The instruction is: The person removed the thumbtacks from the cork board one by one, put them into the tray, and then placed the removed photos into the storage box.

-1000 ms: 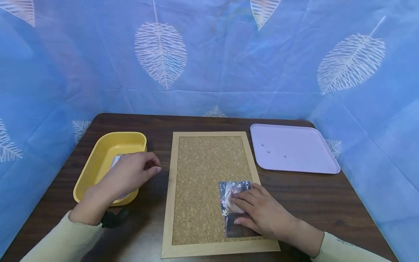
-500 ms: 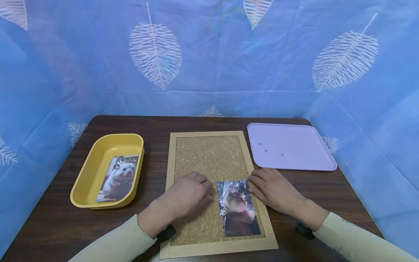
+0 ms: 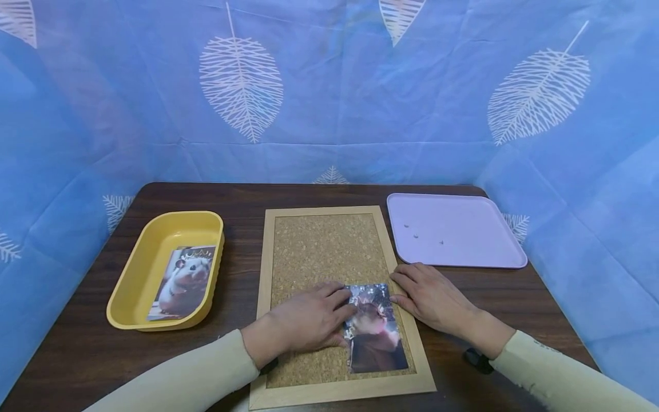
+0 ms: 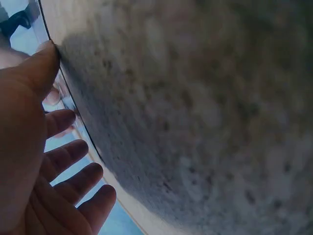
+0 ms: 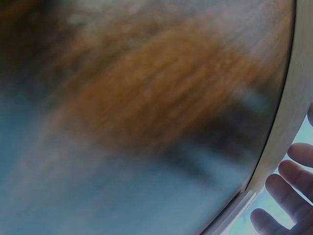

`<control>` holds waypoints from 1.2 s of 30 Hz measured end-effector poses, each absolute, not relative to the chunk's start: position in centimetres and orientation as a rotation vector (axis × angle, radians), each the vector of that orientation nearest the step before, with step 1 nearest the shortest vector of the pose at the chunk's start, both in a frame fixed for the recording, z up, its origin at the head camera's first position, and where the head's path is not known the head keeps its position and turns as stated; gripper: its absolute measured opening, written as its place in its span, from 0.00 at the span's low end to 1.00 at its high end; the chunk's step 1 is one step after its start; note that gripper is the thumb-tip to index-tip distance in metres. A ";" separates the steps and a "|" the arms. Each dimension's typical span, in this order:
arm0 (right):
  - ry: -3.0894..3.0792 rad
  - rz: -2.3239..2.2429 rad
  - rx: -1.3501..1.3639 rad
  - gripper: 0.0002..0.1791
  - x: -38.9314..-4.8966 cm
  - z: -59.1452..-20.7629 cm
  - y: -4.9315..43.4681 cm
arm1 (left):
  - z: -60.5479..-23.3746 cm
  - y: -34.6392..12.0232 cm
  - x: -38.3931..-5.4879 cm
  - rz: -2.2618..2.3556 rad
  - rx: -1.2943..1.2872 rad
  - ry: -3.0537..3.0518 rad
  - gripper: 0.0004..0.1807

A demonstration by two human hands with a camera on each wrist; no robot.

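Observation:
A photo print (image 3: 378, 337) of a pale furry animal lies flat on the lower right of a wood-framed cork board (image 3: 329, 246). At its left edge is my left hand (image 3: 311, 317), laid over the cork with the fingertips right at the print's edge. My right hand (image 3: 432, 297) rests by the board's right frame, fingertips close to the print's upper right corner. Outstretched fingers (image 4: 73, 181) show in the left wrist view, the thumb against the surface. Separated, extended fingers (image 5: 286, 193) appear in the right wrist view beside the frame.
To the left stands a yellow basin (image 3: 128, 274) with another photo print (image 3: 185, 283) of a white hamster-like animal inside. A lilac tray (image 3: 463, 229) bearing several tiny pin-like pieces sits at the back right. All stand on a dark wooden table (image 3: 242, 229).
My left hand has left the yellow basin and come right, across the cork board, to the print's left edge. My right hand has slid off the print to the board's right frame.

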State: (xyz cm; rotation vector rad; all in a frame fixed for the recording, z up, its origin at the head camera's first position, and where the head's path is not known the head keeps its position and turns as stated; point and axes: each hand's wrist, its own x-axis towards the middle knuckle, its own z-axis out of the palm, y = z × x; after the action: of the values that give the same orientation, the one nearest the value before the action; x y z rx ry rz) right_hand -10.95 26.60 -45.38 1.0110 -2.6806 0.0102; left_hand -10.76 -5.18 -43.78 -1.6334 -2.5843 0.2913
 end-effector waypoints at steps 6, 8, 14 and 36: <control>-2.707 0.011 1.003 0.29 -10.8 -45.3 26.7 | -43.7 -5.0 -10.2 0.372 -1.634 -2.686 0.45; -2.704 0.014 1.009 0.29 -10.8 -45.2 26.8 | -43.7 -5.0 -10.0 0.386 -1.631 -2.716 0.45; -2.648 -0.005 1.088 0.27 -11.3 -45.1 27.0 | -43.6 -4.9 -9.6 0.440 -1.611 -2.740 0.47; -2.096 -0.540 1.848 0.10 -18.5 -40.3 22.5 | -43.9 -5.0 -9.7 0.316 -1.594 -2.752 0.51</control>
State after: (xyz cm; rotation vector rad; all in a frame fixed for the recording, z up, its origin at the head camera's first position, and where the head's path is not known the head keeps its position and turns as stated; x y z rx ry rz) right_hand -18.46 22.52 -40.35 1.8475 -2.0956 -0.5397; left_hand -9.70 -5.01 -43.89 -1.5938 -2.7516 0.3162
